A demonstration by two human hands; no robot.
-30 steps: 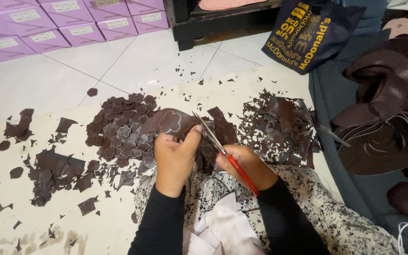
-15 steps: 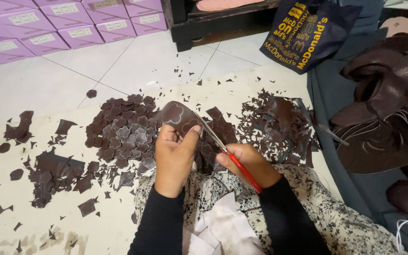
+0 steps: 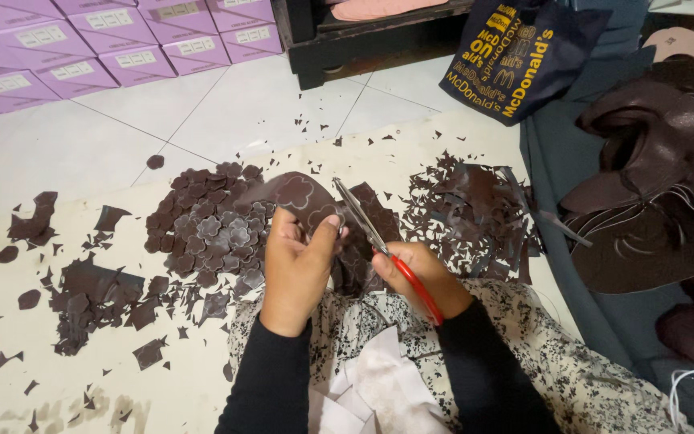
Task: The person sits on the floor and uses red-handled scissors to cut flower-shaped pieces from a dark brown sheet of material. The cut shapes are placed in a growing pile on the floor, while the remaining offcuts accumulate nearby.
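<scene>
Brown flower cutouts (image 3: 218, 233), offcut heap (image 3: 467, 213), lilac boxes (image 3: 114, 44)

Both hands, left hand (image 3: 297, 269) and right hand (image 3: 419, 276), raised close together, fingers curled.

long black sleeves cover both arms to the wrists; a white, black-flecked floral garment drapes the lap
</scene>
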